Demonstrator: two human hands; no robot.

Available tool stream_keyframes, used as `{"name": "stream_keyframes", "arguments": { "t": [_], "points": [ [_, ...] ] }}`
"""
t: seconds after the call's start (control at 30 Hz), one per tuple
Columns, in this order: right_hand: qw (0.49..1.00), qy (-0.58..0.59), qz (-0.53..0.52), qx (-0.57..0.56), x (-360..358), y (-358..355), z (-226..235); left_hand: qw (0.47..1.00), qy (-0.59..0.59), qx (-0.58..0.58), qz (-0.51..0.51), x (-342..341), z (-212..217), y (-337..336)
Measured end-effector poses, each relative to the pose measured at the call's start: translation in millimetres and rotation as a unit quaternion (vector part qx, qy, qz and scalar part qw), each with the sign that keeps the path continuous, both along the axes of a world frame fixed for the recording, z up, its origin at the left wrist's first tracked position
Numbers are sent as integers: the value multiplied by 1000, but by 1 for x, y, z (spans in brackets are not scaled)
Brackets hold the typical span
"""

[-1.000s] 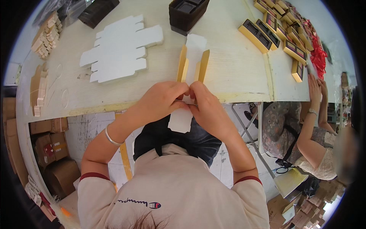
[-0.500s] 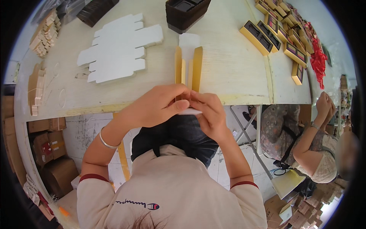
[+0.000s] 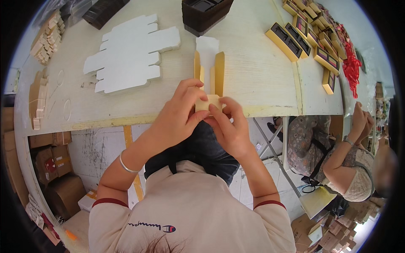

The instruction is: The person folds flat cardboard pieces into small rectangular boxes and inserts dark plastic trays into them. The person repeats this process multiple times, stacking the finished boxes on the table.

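Observation:
A partly folded cardboard box (image 3: 209, 71), white inside and gold outside, lies at the near edge of the pale table (image 3: 253, 63), its side flaps standing up. My left hand (image 3: 179, 116) and my right hand (image 3: 228, 126) both pinch its near end flap, fingers pressed on the gold end panel. A silver bangle sits on my left wrist. A stack of flat white box blanks (image 3: 128, 57) lies to the left of the box.
A dark tray stack (image 3: 204, 12) stands behind the box. Finished gold boxes (image 3: 301, 31) line the table's right side, next to red items (image 3: 350, 63). Small stacked pieces (image 3: 44, 36) sit at far left. Another person (image 3: 337, 156) sits to the right. Cardboard cartons (image 3: 50, 168) stand on the floor.
The box moved farther onto the table and its near flap was folded up. My hands shifted from holding a loose white flap to pinching the gold end.

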State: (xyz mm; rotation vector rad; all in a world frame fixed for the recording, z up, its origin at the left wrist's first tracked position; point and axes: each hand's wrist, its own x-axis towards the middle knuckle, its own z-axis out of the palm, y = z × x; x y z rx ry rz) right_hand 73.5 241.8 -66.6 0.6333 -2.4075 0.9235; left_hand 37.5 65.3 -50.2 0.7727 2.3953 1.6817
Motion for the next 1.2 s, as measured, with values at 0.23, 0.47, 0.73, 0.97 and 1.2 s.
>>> {"name": "stream_keyframes", "arguments": {
  "t": [0.23,0.47,0.73,0.97,1.2],
  "points": [
    [990,-36,-3,137,-5,-3,14,970,208,-126,13,6,-7,4],
    [973,-179,88,114,-20,9,32,948,152,-266,-91,-9,17,-5],
    [981,-123,107,101,-12,11,20,938,98,-291,-162,-28,41,-7],
    [979,2,8,204,-37,70,33,877,329,-303,-175,-47,38,-10],
    [992,-87,83,25,4,22,35,895,276,-323,-136,-16,22,4]
  ]
}}
